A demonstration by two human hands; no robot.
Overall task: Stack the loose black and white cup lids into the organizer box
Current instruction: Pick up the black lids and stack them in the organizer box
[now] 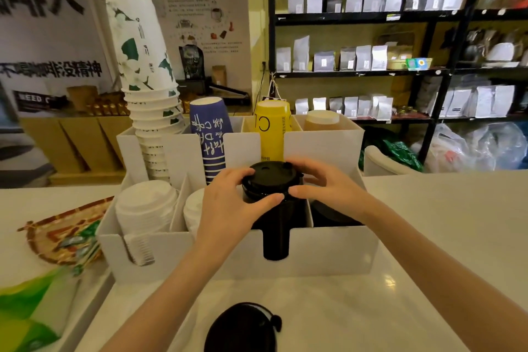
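From my remote view, the counter (428, 237) right of the organizer box (328, 254) is bare and gives open passage. The near approach is partly blocked by a loose black lid stack (243, 328) at the bottom edge. Left access is obstructed by a woven tray (57, 234) and a green packet (25, 311). Behind the front compartments, upright cup stacks, white (143, 66), blue (211, 140) and yellow (273, 128), wall off the rear. I see both hands, left (228, 208) and right (323, 188), occupying the space over the black-lid compartment.

Black lids (268, 180) – smooth, slightly glossy plastic; the organizer box (323, 254) – matt white plastic. Counter (428, 226) – polished, glossy white. Printed paper cups (211, 134); woven tray (54, 234).
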